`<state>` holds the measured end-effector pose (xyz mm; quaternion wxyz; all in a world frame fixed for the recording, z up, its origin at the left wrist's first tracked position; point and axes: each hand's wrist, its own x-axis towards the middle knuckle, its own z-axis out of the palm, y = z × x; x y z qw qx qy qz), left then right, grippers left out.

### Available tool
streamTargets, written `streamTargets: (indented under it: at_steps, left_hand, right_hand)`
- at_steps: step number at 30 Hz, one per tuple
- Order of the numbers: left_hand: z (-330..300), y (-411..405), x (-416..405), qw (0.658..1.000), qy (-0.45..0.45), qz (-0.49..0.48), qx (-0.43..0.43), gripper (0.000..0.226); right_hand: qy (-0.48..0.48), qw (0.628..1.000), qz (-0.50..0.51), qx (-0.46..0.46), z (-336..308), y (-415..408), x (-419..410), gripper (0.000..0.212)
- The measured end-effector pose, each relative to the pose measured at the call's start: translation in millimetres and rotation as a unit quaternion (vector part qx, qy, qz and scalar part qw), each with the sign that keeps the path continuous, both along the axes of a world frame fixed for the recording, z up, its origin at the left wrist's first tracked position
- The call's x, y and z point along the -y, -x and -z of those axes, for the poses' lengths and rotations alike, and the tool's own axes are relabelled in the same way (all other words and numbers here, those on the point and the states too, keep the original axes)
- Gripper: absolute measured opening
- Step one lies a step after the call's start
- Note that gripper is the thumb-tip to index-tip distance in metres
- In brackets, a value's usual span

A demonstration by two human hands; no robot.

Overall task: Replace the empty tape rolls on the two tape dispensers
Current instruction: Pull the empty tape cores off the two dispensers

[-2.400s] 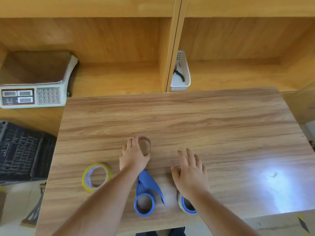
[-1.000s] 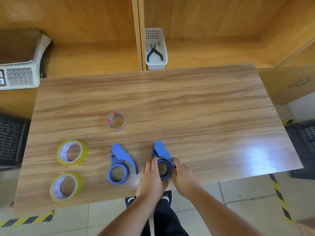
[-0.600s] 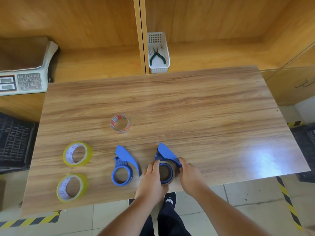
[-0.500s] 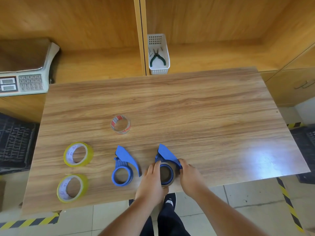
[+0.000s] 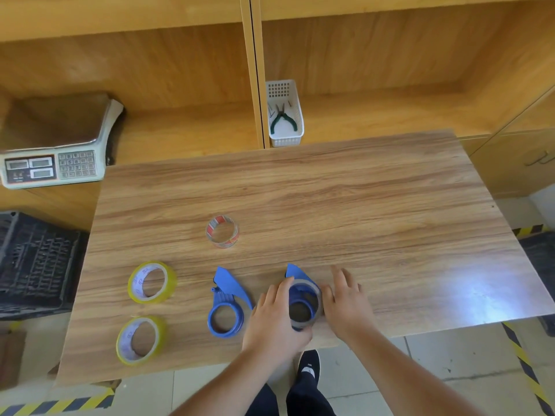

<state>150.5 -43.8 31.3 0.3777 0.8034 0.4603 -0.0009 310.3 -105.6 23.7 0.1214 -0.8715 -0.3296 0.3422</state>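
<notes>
Two blue tape dispensers lie near the table's (image 5: 360,205) front edge. The left dispenser (image 5: 225,307) has a bare ring. The right dispenser (image 5: 295,273) carries a greyish empty tape roll (image 5: 305,284) around its hub, the roll's rim standing above the blue ring. My left hand (image 5: 274,322) grips that roll from the left. My right hand (image 5: 345,301) rests against its right side, fingers spread on the table. Another empty clear roll with red print (image 5: 222,231) stands further back. Two full yellow tape rolls (image 5: 151,282) (image 5: 141,340) lie at the left.
A weighing scale (image 5: 51,166) sits on the shelf at the back left. A white basket with pliers (image 5: 283,115) stands behind the table's far edge. A black crate (image 5: 33,265) is on the floor to the left. My shoes show below the front edge.
My left hand left the clear roll mid-table and joined my right hand at the right dispenser. The grey roll now stands higher on the hub, and my right fingers have spread out.
</notes>
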Motion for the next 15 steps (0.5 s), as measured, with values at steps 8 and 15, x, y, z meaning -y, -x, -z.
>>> streamTargets:
  at_steps: [8, 15]
  left_hand:
    - [-12, -29, -96, 0.997, 0.007, -0.071, 0.016, 0.085]
    - [6, -67, -145, 0.998, -0.004, -0.054, -0.045, 0.093]
  right_hand:
    - [0.017, 0.999, -0.009, 0.038, -6, -11, -25, 0.063]
    - [0.034, 0.998, -0.021, 0.042, 0, -22, -49, 0.067]
